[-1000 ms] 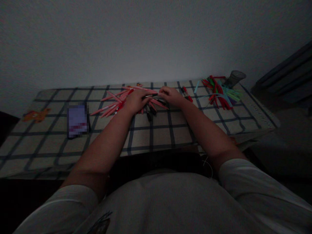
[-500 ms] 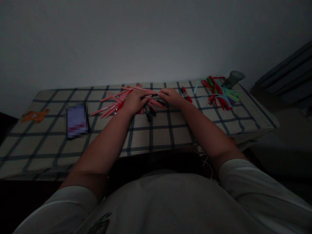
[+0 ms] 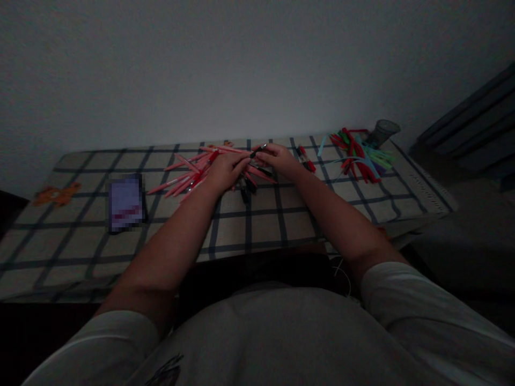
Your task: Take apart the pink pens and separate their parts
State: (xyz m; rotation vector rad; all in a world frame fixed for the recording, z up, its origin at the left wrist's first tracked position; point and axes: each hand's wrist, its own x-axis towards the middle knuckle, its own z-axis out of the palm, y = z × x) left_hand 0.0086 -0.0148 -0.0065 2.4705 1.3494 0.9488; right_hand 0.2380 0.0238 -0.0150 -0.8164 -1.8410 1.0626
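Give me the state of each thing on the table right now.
pink pens: loose heap, lying flat
black pen: lifted off the table, tilted
left hand: resting on the pink pens, grip unclear
right hand: pinching the black pen
phone: face up, screen lit
cup: upright
coloured strips: loose heap by the cup

Checked tablecloth (image 3: 281, 225) covers the table. Flat blurred rectangle (image 3: 126, 203) sits toward the left edge, orange item (image 3: 56, 194) right at that edge. Far right corner: clear cup (image 3: 384, 132) just beside a red/green/blue strip pile (image 3: 359, 155). Red markers (image 3: 306, 158) near the far edge.
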